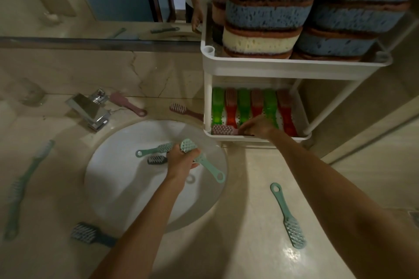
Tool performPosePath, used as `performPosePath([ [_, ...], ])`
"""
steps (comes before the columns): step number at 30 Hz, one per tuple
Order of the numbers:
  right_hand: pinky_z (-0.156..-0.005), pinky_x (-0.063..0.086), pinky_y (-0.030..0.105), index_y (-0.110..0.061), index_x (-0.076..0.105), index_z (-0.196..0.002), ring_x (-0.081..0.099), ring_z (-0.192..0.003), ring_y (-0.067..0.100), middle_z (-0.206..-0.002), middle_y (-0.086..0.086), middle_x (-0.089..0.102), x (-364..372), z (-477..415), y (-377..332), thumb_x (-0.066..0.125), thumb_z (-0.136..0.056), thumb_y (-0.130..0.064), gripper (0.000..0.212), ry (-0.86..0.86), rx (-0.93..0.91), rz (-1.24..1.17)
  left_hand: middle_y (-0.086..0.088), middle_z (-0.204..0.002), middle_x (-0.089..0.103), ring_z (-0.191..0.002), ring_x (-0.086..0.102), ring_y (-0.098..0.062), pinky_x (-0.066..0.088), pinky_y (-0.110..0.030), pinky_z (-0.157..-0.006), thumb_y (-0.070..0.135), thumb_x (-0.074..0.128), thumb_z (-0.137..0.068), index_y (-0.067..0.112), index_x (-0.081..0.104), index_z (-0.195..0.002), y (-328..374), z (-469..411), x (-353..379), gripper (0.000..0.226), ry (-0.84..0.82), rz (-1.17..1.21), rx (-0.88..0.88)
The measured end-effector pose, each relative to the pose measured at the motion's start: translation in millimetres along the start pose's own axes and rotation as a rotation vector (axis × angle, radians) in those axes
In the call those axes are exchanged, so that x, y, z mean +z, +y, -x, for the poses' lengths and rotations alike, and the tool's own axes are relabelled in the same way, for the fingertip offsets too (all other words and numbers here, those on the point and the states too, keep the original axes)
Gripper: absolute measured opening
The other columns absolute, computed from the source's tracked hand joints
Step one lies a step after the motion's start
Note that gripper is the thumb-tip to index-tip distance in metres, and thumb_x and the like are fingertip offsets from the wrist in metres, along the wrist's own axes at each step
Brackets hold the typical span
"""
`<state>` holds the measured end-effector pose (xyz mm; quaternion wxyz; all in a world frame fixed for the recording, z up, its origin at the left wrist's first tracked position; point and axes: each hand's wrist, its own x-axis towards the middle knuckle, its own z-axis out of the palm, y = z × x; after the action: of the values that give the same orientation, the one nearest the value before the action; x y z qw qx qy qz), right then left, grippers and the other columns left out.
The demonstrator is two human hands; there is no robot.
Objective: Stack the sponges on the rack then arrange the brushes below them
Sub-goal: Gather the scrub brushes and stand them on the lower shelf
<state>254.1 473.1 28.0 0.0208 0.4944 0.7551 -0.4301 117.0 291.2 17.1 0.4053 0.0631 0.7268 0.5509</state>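
Your right hand (257,125) is inside the lower shelf of the white rack (294,67), fingers closed around the handle of a pink brush (223,130) that lies across the shelf's front edge, bristle head toward the left. Behind it, six translucent brushes (251,106) stand in a row, alternating green and red, and your wrist hides the near ends of two or three of them. The top shelf holds the sponges (267,11), stacked in two tall columns (mostly blue with brown scouring layers, one cream sponge low in the left column).

Your left hand (183,161) hovers over the white sink (118,183), gripping a mint-green brush (199,158) by its middle, head up and ringed handle pointing down to the right. It seems to hold a second mint brush (154,149) and a dark one (156,159) as well, though the fingers cover where they meet.

On the counter lie loose brushes: a mint one (286,215) near your right forearm, a dark grey one (90,234) at the sink's near-left rim, a long mint one (27,186) far left, and two pink ones (129,103) (184,111) behind the basin, the second touching the rack's base. The chrome tap (90,106) stands at the sink's back left.
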Motion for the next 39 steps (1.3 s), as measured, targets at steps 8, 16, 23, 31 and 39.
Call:
performPosePath([
  [8,-0.101,0.045,0.033,-0.014,0.073,-0.105,0.059,-0.113,0.025,-0.118,0.010,0.067,12,-8,7,0.057,-0.088,-0.008,0.024,0.048,-0.077,0.188,-0.006,-0.082,0.058,-0.068,0.057,-0.010,0.052,-0.014,-0.049,0.001,0.062,-0.085,0.007,0.051,-0.094,-1,4,9,0.016,-0.055,-0.011,-0.014],
  [16,-0.088,0.042,0.009,0.000,0.075,-0.091,0.061,-0.097,0.017,-0.096,0.008,0.072,22,15,-1,0.055,-0.085,0.004,0.021,0.290,-0.296,0.042,-0.022,-0.105,0.060,-0.087,0.062,-0.027,0.056,-0.023,-0.058,0.001,0.062,-0.085,0.000,0.050,-0.106,8,10,23,0.024,-0.077,0.069,-0.034],
  [23,-0.076,0.043,0.023,-0.015,0.054,-0.089,0.054,-0.088,0.011,-0.095,-0.005,0.056,16,59,-13,0.068,-0.078,-0.008,0.019,-0.098,-0.363,0.110,-0.024,-0.123,0.056,-0.101,0.059,-0.028,0.051,-0.031,-0.083,0.003,0.056,-0.090,-0.006,0.044,-0.126,33,23,54,0.040,-0.114,0.313,-0.094],
  [31,-0.084,0.048,0.042,0.001,0.054,-0.110,0.062,-0.101,0.033,-0.108,0.019,0.065,-7,20,-6,0.057,-0.084,0.002,0.026,0.192,-0.380,0.177,-0.010,-0.085,0.062,-0.076,0.062,-0.020,0.054,-0.030,-0.073,0.017,0.049,-0.096,0.004,0.050,-0.106,41,20,62,0.016,-0.285,0.089,-0.111],
  [39,-0.103,0.042,0.038,-0.015,0.054,-0.130,0.056,-0.120,0.030,-0.133,0.011,0.058,7,-27,-13,0.057,-0.086,-0.005,0.045,0.129,-0.333,0.464,-0.005,-0.069,0.054,-0.061,0.052,-0.016,0.044,-0.024,-0.060,0.006,0.041,-0.095,0.016,0.048,-0.068,31,-7,40,0.030,-0.103,-0.203,-0.041],
])
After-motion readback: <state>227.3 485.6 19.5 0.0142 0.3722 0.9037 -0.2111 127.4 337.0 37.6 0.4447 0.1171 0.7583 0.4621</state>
